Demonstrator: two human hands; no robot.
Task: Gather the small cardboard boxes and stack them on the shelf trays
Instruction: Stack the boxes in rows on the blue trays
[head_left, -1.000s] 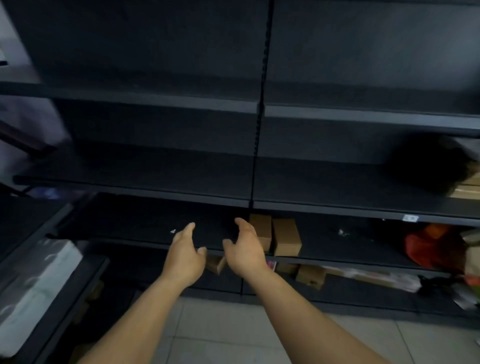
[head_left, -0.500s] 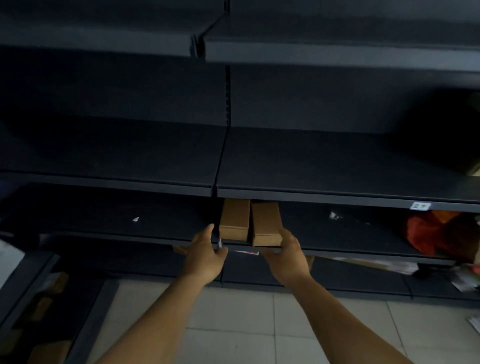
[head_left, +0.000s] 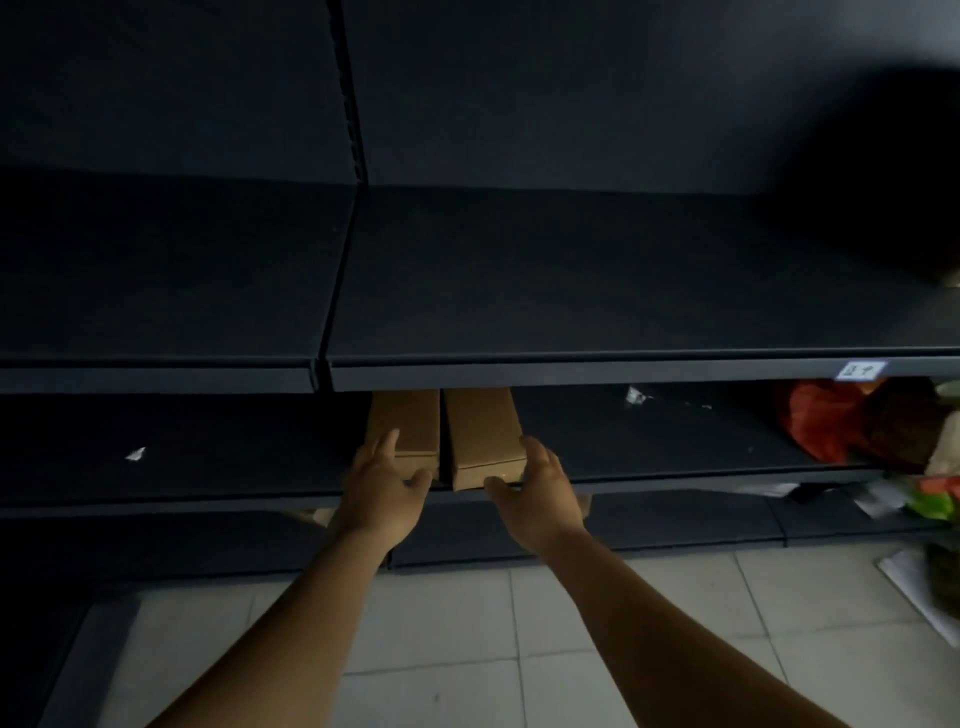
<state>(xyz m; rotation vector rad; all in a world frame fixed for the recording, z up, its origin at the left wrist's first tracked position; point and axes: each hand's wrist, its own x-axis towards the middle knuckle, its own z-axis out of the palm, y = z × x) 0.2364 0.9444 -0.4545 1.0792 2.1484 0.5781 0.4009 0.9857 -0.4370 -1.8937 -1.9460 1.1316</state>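
Note:
Two small brown cardboard boxes lie side by side on a low dark shelf tray, their back ends hidden under the tray above. My left hand curls around the front left corner of the left box, thumb on its front face. My right hand cups the front right corner of the right box, thumb under its front edge. Both boxes still rest on the tray.
A wide dark shelf tray with a price tag hangs just above the boxes. Red and green bags crowd the right end of the low tray. More cardboard shows on the bottom shelf. Pale tiled floor lies below.
My view has moved closer to the shelves and dropped. Both hands have spread apart and reached forward from below the tray edge onto the outer corners of the two boxes.

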